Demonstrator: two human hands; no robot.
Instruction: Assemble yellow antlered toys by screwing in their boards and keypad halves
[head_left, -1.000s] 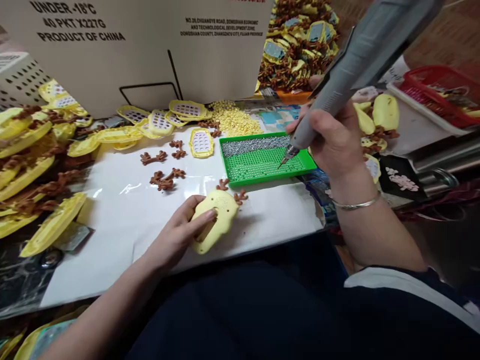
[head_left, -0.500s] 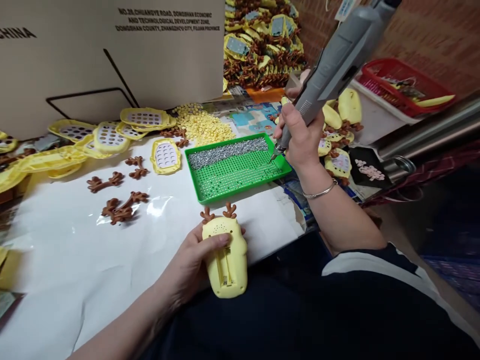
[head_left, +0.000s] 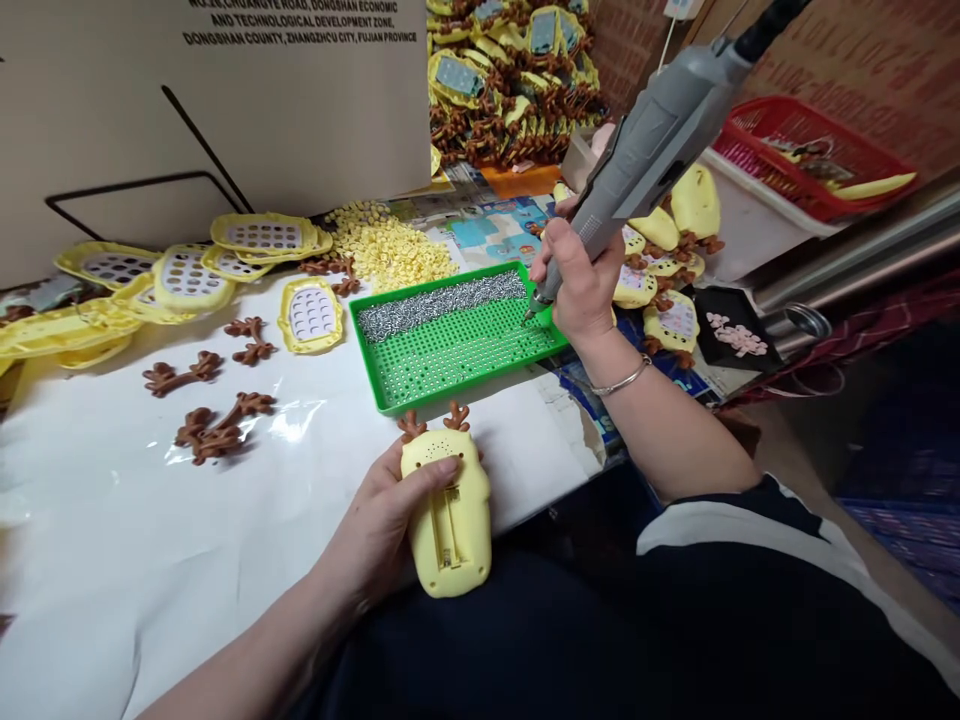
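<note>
My left hand (head_left: 390, 510) is closed round a yellow toy phone (head_left: 465, 520) with brown antlers. The toy's back faces up, showing its battery slot, screw holes and speaker dots, with my thumb pressed across the upper part. In my right hand (head_left: 581, 275) is a grey electric screwdriver (head_left: 652, 140), slanted with its bit pointing down to the left. The bit's tip is over the right part of a green perforated tray (head_left: 367, 370). Small silver screws (head_left: 442, 305) lie heaped along the tray's far side; whether the tip touches one, I cannot tell.
Loose brown antler pieces (head_left: 217, 430) and yellow toy shells (head_left: 311, 315) lie on the white table sheet. Small yellow buttons (head_left: 397, 255) are piled behind the tray. A carton (head_left: 300, 120) stands at the back left. A red basket (head_left: 817, 150) and a black tray (head_left: 731, 335) are on the right.
The view has turned slightly, shifting the table items left. My right hand and the screwdriver moved a little left and down relative to the view. Both hands keep their holds.
</note>
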